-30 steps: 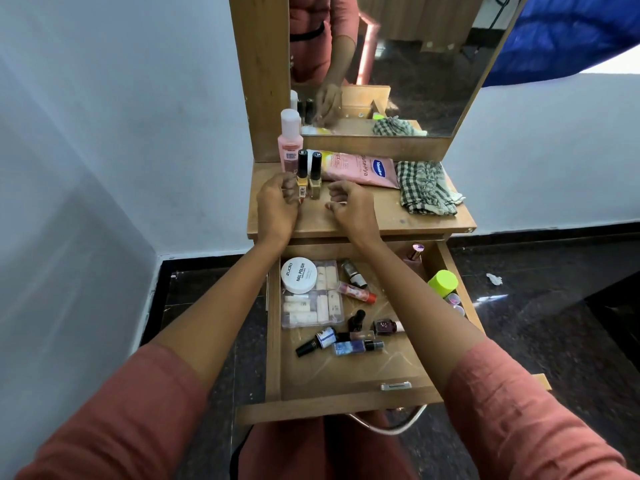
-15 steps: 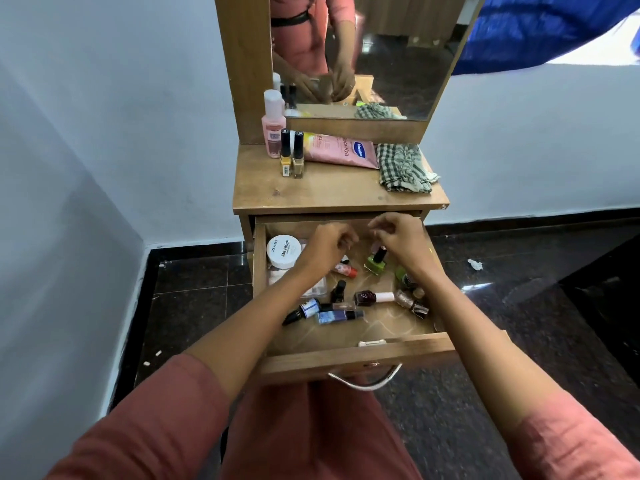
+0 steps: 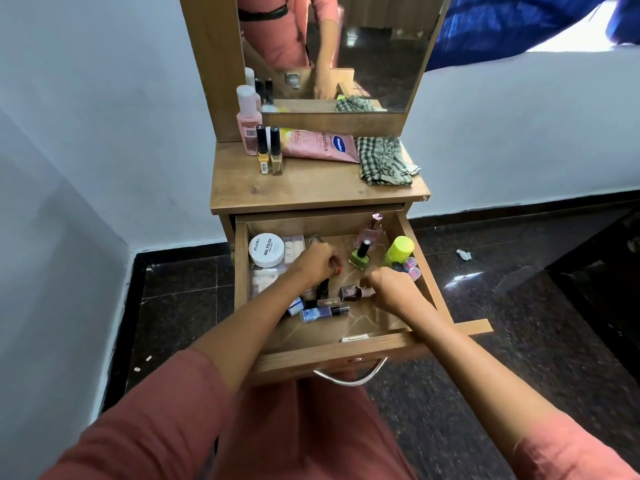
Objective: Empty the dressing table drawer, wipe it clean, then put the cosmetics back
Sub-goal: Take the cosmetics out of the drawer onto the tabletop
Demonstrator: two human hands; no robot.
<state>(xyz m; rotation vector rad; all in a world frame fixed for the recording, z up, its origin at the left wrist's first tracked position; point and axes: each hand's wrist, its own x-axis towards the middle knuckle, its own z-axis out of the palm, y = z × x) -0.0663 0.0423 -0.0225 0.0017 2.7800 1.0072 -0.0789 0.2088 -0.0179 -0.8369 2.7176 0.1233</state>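
The wooden drawer [image 3: 329,351] is pulled out and holds several cosmetics. My left hand [image 3: 313,265] reaches in at the middle and grips a small red-tipped tube [image 3: 337,270]. My right hand [image 3: 393,291] is curled at the pale cap of a mauve nail polish bottle [image 3: 349,292] that lies on its side. Around them are a white nail polish jar [image 3: 266,250], a clear box of nail tips [image 3: 265,276], a green nail polish bottle [image 3: 359,258], a neon-capped bottle [image 3: 399,250], a pink perfume bottle [image 3: 374,231] and a blue bottle [image 3: 320,312].
On the table top [image 3: 311,188] stand a pink bottle [image 3: 248,123] and two nail polish bottles [image 3: 268,150], with a pink lotion tube [image 3: 322,145] and a checked cloth [image 3: 382,161] lying beside them. A mirror [image 3: 346,46] rises behind. White walls stand at the left and behind; the floor is dark.
Both hands came down from the table top into the drawer. The left hand closed round the red-tipped tube; the right moved from the green bottle toward the mauve one.
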